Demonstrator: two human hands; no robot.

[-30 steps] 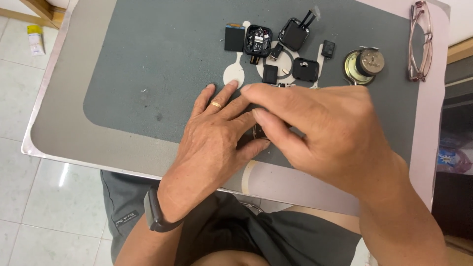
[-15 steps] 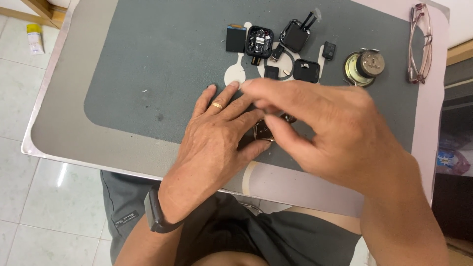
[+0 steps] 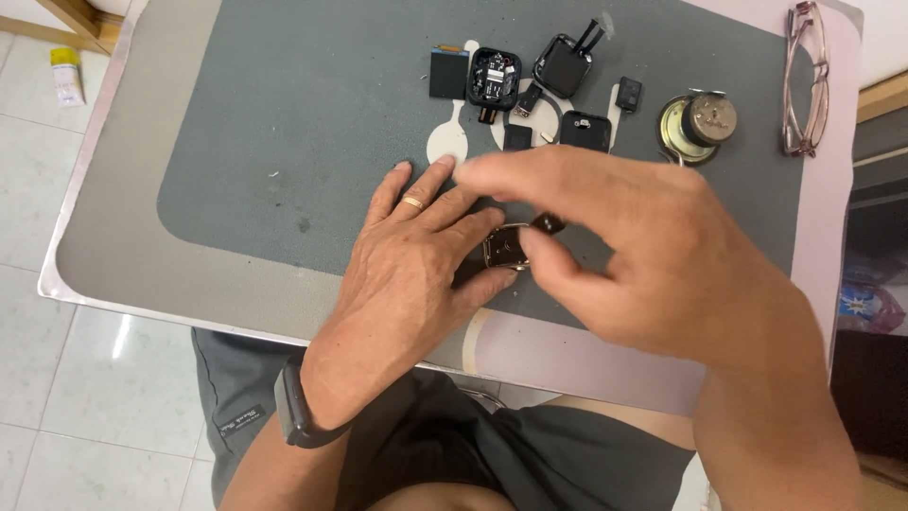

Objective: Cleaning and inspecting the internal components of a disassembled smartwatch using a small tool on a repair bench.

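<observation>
Grey work mat point(image 3: 284, 114), left hand point(image 3: 416, 274) flat, fingers steadying small metal case point(image 3: 504, 248), right hand point(image 3: 653, 255) fingers pinching tiny dark part point(image 3: 547, 223)

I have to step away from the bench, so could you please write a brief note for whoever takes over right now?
Left hand: flat on the grey mat, fingers steadying a small metal-framed watch case.
Right hand: raised over the case, fingers pinching a small dark part.
Loose parts: black modules lie in a cluster at the mat's far edge, beside a round speaker and glasses.
Done: devices opened, parts laid out.
Left: the dark part is not yet set down.
</observation>
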